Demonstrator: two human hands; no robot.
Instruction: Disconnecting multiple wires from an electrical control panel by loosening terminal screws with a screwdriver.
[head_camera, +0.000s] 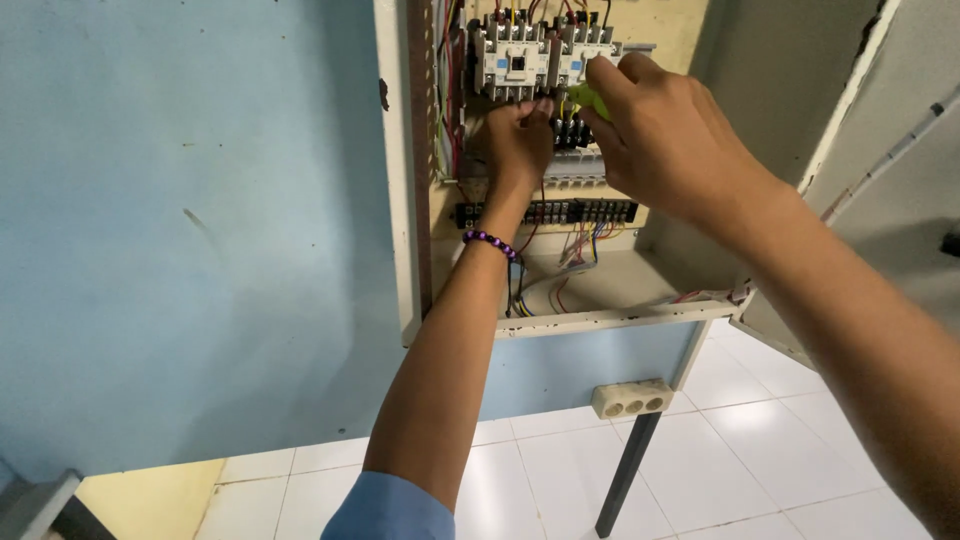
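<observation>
Both my hands are raised inside an open cream electrical cabinet on a blue wall. My left hand, with a purple bead bracelet on the wrist, has its fingertips pinched at the underside of a white contactor, apparently on a wire. My right hand is closed around a green-handled tool, likely a screwdriver, whose tip points at the terminals below the second contactor. The tool's shaft is hidden by my fingers.
A black terminal strip runs below my hands, with red, blue and black wires hanging under it. The cabinet door stands open on the right. A cream multi-socket outlet sits low on the wall above white floor tiles.
</observation>
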